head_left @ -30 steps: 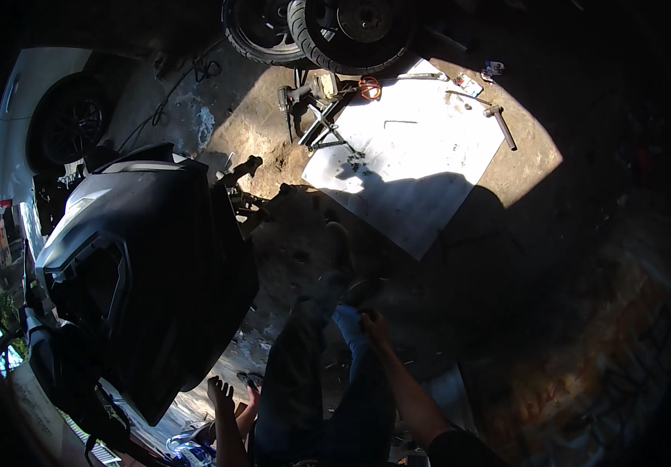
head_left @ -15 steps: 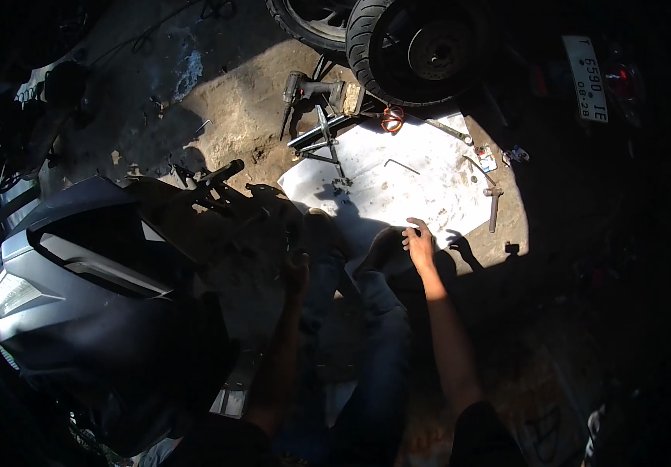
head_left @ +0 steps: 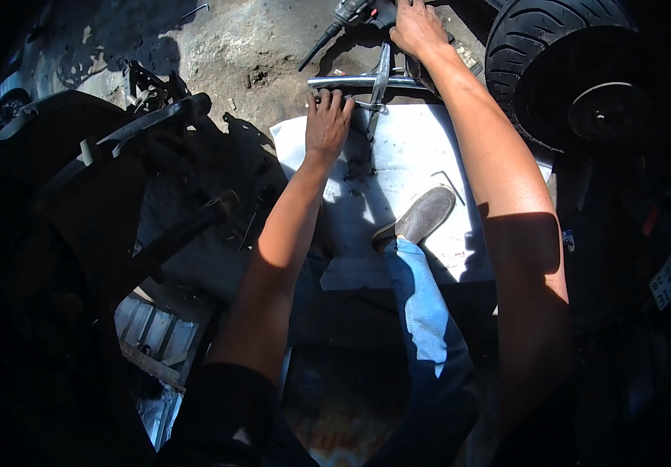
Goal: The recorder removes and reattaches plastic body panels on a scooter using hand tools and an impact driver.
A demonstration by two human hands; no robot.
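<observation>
My right hand grips a black cordless drill with a long bit at the top edge, fingertips partly out of view. My left hand is open, fingers slightly spread at a chrome bar crossed by a flat metal piece; whether it touches them I cannot tell. These lie at the far edge of a white sheet with small dark bits, a bent hex key and my shod right foot on it.
A large tyre with wheel stands close at upper right. At left is the shadowed motorbike with protruding metal parts, and below it a slatted metal piece. A number plate and red lamp show at the right rim.
The view has moved forward over the sheet. Both hands have reached farther forward: the left toward the metal bars, the right onto the drill, which it now grips.
</observation>
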